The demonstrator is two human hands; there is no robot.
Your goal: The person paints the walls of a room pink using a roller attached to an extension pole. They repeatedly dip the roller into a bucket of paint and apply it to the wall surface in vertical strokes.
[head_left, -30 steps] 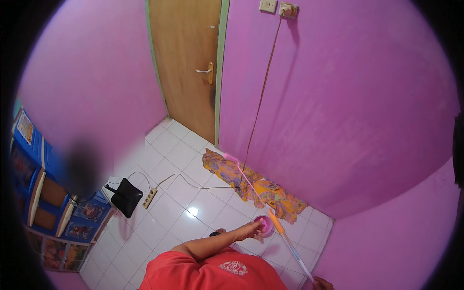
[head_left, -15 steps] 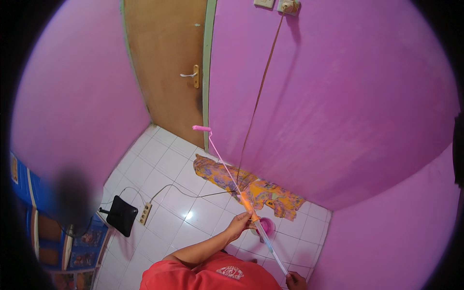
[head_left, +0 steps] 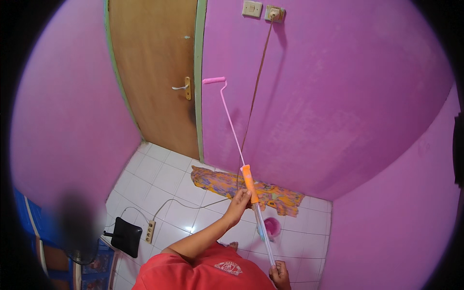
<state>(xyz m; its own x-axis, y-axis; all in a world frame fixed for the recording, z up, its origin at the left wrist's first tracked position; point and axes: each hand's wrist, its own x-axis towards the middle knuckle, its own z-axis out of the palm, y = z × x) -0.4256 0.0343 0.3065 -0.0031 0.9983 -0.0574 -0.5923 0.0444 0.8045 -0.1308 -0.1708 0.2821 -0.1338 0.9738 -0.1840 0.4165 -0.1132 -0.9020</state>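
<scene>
Left hand (head_left: 239, 203) and right hand (head_left: 279, 274) clamp the roller pole (head_left: 256, 212), roller (head_left: 214, 80) beside the door frame (head_left: 198, 82).

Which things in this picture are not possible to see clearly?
- Head view: right hand on the pole end is partly cut by the lower edge.
- Paint cup: the roller pole crosses it, so its fill level cannot be told.
- Lower-left corner is blurred.
- Left hand grips the orange handle, palm hidden.

Hanging cable (head_left: 253, 104) beside roller (head_left: 214, 80), door handle (head_left: 182, 87) left
</scene>
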